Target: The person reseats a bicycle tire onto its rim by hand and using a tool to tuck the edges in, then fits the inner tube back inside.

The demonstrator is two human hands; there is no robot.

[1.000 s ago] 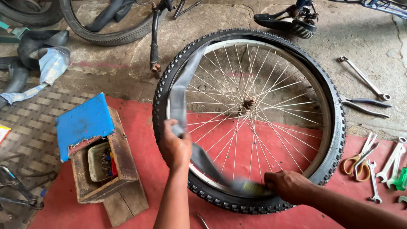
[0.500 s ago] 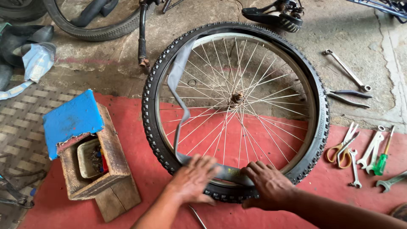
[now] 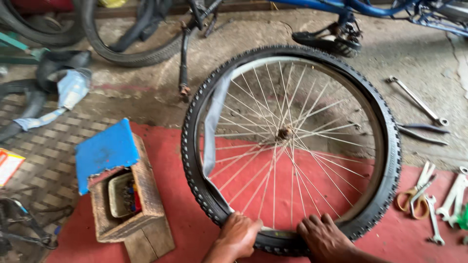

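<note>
A spoked bicycle wheel with a knobby black tyre [image 3: 390,146] lies flat on a red mat [image 3: 185,229]. A grey rubber strip [image 3: 210,131] hangs loosely along the inside of the rim on the left. My left hand [image 3: 239,234] presses on the near edge of the tyre where the strip meets the rim. My right hand [image 3: 325,236] rests beside it, fingers over the tyre's near edge. The hub [image 3: 284,132] sits in the middle of the spokes.
A wooden box [image 3: 141,195] with a blue lid [image 3: 105,152] stands left of the wheel. Scissors [image 3: 417,190], spanners [image 3: 451,197], pliers [image 3: 423,132] and a long wrench [image 3: 419,101] lie at the right. Another tyre [image 3: 126,44], inner tubes [image 3: 29,104] and a blue bicycle [image 3: 370,9] lie beyond.
My left hand came down from holding the strip inside the wheel to the near edge of the tyre. Both hands now press close together there. The view has shifted.
</note>
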